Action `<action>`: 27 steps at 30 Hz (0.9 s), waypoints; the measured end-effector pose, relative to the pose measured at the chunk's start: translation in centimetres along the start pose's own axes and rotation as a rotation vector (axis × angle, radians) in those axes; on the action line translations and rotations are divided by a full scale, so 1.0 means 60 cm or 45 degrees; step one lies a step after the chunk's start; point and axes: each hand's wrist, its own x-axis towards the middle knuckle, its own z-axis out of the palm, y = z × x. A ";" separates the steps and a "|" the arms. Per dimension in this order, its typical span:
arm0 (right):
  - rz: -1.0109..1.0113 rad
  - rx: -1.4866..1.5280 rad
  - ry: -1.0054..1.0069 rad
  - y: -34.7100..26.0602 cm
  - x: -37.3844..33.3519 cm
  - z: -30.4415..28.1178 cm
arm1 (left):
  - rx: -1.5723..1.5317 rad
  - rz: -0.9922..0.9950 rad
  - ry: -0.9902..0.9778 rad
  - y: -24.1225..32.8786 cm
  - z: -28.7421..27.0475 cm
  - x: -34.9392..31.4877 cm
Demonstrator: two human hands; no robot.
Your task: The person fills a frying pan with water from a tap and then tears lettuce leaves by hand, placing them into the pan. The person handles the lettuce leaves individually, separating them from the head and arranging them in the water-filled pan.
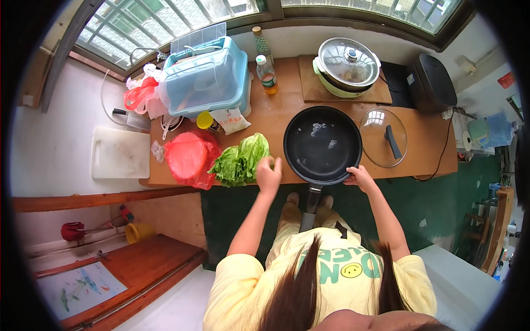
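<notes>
On the worktop point(425, 127), the lettuce point(238, 161) looks light, soft, easily torn: cup it loosely. The left hand point(269, 175) is beside it, finger closure unclear. The black pan point(322, 146), likely stiff and heavy, lifts best by its handle point(312, 201); the right hand point(360, 179) pinches its rim.

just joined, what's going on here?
The right hand holds the rim of a black frying pan on the brown table; its handle sticks out past the near edge. The left hand is at the lettuce, contact hard to tell. A glass lid lies right of the pan.
</notes>
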 end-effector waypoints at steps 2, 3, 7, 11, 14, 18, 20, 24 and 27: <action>0.044 -0.182 0.018 -0.028 -0.026 0.009 | 0.582 0.121 0.045 -0.041 0.009 0.061; 0.052 -0.338 -0.039 -0.028 -0.027 0.005 | 0.826 0.139 0.073 -0.036 0.009 0.083; -0.076 -1.006 0.242 -0.024 -0.058 0.010 | 1.063 -0.258 -0.288 -0.068 0.037 0.127; -0.240 -1.524 0.602 -0.045 -0.132 0.057 | 0.699 -0.266 -0.384 -0.132 0.007 0.170; -0.425 -1.394 0.641 -0.070 -0.155 0.117 | 0.066 -0.119 -0.499 -0.173 -0.052 0.198; -0.884 -0.976 0.396 -0.088 -0.113 0.226 | -0.494 -0.092 -0.735 -0.185 -0.090 0.198; -1.016 -0.832 0.173 -0.087 -0.071 0.293 | -0.731 -0.183 -0.806 -0.166 -0.102 0.191; -0.977 -0.609 -0.146 -0.088 0.007 0.370 | -1.162 -0.252 -0.909 -0.089 -0.139 0.180; -0.820 -0.250 -0.300 -0.114 -0.008 0.368 | -1.363 -0.226 -0.940 -0.031 -0.136 0.169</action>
